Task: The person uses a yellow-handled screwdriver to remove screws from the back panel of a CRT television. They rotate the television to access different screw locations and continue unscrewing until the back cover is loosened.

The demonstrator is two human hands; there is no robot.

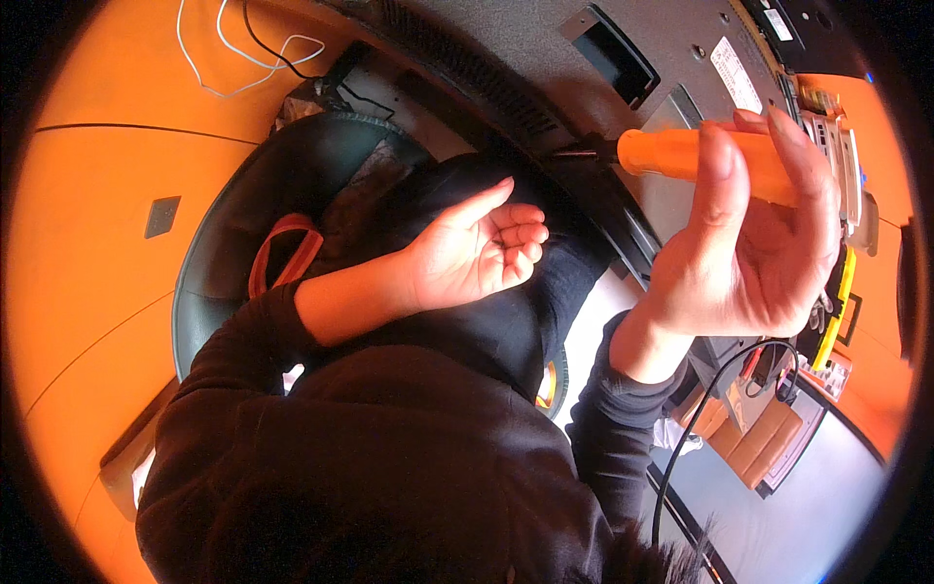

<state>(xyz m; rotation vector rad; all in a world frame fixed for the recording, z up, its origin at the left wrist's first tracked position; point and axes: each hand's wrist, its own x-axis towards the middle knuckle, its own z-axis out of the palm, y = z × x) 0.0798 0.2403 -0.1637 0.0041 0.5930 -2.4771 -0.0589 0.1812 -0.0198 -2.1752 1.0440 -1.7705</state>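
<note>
My right hand (754, 234) is closed around the orange handle of a screwdriver (671, 154). The dark shaft points left toward the edge of a large black panel (545, 58), which looks like the back cover of a TV; whether the tip touches it cannot be made out. Over my lap, my left hand (479, 245) lies palm up with its fingers loosely curled and the thumb apart. Nothing shows in it. The panel has a vent strip, a rectangular recess (615, 60), screw holes and a white label (736, 76).
A dark green round bin or seat (219, 234) with an orange strap (285, 255) is on my left. White and black cables (229, 88) lie at the far left. A black cable (696, 409), brown box-like pieces (764, 443) and a yellow bar (835, 310) are on the right.
</note>
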